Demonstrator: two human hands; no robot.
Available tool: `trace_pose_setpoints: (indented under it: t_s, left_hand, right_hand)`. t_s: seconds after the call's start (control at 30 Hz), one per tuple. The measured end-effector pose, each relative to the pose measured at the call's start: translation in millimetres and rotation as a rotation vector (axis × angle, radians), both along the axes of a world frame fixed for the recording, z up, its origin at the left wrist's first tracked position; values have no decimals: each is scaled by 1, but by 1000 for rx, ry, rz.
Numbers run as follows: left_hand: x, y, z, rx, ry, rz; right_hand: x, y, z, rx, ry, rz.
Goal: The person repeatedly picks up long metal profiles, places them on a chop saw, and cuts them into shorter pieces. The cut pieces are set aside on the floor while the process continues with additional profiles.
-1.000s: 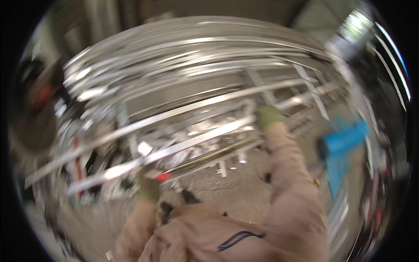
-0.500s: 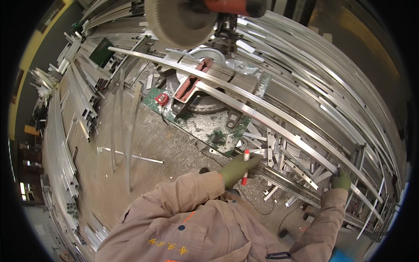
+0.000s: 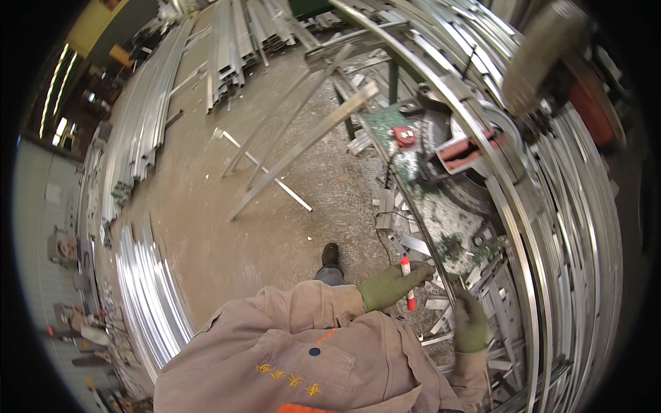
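My left hand (image 3: 392, 286), in a green glove, is closed around a red-and-white marker (image 3: 407, 289) held upright. To its right, my gloved right hand (image 3: 471, 323) has its fingers stretched beside the bench's dark edge rail (image 3: 430, 237); nothing shows in its grip. Two long aluminium profiles (image 3: 513, 196) run side by side past the hands, across the base of a cut-off saw. The saw's raised blade (image 3: 540, 62) and its red-faced clamp (image 3: 468, 153) are at the upper right. A round red tape measure (image 3: 404, 136) rests on the green metal bench (image 3: 441, 199).
Short offcuts (image 3: 499, 303) are heaped beside and beyond my right hand. Bundles of long profiles (image 3: 585, 241) line the right side, with more stacks (image 3: 148, 103) at the left. Loose bars (image 3: 303, 151) lean and lie over the floor; a cable (image 3: 382, 230) hangs by the bench.
My view has swung left, so the saw now appears farther right. My right hand has left the aluminium profile and come closer to my left hand, which still holds the marker.
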State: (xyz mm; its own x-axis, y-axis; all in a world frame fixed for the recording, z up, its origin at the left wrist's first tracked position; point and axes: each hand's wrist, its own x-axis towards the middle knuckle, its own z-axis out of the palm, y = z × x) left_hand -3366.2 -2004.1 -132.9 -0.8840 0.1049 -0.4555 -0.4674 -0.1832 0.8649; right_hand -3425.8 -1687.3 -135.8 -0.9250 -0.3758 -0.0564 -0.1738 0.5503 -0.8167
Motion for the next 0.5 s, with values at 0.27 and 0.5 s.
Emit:
trace_pose_setpoints:
  t_s: [0.27,0.5]
  left_hand:
    - [51,-204,-16,118,122,232]
    - [97,-395,-20,-12,107,387]
  right_hand:
    - [30,-334,35,-55,-360,442]
    - [34,-531,31,34,-399,584]
